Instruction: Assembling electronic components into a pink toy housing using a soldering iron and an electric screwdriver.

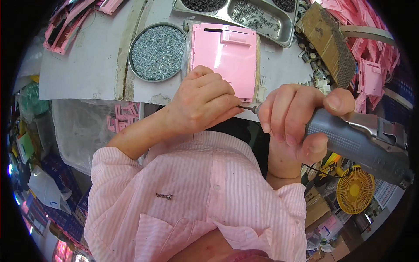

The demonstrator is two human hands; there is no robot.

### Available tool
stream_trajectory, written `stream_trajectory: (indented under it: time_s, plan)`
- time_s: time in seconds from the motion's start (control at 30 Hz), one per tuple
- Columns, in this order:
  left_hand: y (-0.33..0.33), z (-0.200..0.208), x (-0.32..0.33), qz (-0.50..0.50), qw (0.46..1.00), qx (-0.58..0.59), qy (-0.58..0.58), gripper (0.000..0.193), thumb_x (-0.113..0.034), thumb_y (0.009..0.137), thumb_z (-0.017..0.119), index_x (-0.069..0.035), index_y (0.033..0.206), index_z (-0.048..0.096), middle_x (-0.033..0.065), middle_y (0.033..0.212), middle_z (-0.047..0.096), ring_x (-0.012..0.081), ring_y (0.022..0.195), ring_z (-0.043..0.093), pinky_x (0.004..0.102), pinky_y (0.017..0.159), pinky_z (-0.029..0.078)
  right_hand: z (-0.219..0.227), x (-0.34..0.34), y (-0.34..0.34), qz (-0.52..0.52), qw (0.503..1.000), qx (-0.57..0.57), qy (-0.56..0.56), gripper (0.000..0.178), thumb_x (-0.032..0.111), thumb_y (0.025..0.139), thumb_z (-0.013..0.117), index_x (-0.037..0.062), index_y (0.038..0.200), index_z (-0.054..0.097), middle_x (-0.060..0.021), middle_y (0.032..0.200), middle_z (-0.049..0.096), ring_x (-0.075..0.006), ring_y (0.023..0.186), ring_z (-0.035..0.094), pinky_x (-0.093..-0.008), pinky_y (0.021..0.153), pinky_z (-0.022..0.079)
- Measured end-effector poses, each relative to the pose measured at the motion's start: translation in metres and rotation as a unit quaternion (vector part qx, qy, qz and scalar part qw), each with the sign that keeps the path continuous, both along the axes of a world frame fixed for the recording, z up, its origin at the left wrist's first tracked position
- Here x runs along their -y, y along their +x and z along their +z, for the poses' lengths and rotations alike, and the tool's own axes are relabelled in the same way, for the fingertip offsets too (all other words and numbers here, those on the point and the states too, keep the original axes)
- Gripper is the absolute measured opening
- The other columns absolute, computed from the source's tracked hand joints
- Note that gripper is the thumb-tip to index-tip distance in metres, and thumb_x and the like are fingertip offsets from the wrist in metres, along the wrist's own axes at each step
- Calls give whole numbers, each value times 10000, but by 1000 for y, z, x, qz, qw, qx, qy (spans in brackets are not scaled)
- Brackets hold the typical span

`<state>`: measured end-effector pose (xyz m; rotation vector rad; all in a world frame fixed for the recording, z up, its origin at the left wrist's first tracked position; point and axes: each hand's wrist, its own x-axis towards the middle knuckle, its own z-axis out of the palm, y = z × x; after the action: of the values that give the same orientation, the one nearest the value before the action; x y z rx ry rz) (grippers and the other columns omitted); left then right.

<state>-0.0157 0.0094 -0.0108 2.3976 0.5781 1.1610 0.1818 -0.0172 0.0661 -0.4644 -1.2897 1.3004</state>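
My right hand (297,115) is wrapped round a grey electric screwdriver (349,142), held sideways with its thin bit pointing left. The bit's tip reaches the fingertips of my left hand (203,100), which are closed together; whatever they pinch is too small or hidden to make out. Just beyond my left hand lies a flat pink plastic panel (224,59) with a slot and a raised block along its far edge. The hand overlaps the panel's near left corner. A round metal dish (131,56) full of small silvery screws stands left of the panel.
A metal tray (286,38) with dark small parts in its compartments sits at the back. To the right are a cardboard piece (327,41), loose small metal parts and piled pink plastic pieces (371,78). More pink parts (72,26) lie far left. A yellow fan (355,190) stands lower right.
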Motion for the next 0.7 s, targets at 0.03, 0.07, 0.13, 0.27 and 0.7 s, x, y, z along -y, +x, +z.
stream_trajectory:
  time_s: [0.03,0.07,0.13,0.27,0.7]
  plan:
    - [1,0,0,-3,1000,-1,3,241,-144,712,826,-91,892,676,6,855,624,178,751,600,340,734,432,-1,1,0,-5,1000,2,-1,475,338,1004,644,175,1390,421,18,674,528,-131,590,499,-291,546,472]
    - [2,-1,0,-12,1000,1,5,224,-155,741,809,-80,910,683,14,864,639,183,748,606,345,721,432,-2,2,1,-5,1000,-8,-3,475,305,986,663,159,1371,426,11,673,526,-134,592,499,-300,555,476]
    - [7,-5,0,-33,999,11,11,204,-178,799,776,-57,945,699,30,881,668,194,742,617,357,694,431,-5,5,3,1,999,-34,-5,484,207,933,720,110,1316,441,-13,672,520,-144,597,500,-325,581,488]
    - [13,-8,-11,-10,999,-26,-37,119,-146,840,739,-60,867,662,46,813,633,228,705,599,378,668,426,-24,15,10,-109,993,-37,-32,465,119,902,741,56,1256,447,-32,679,516,-154,583,517,-343,592,515]
    - [10,-16,-22,7,985,-99,-140,190,-219,859,696,-89,762,599,50,709,554,260,710,582,413,671,407,-74,12,12,-85,995,47,27,368,33,896,710,28,1156,449,-85,775,601,-162,667,603,-324,660,548]
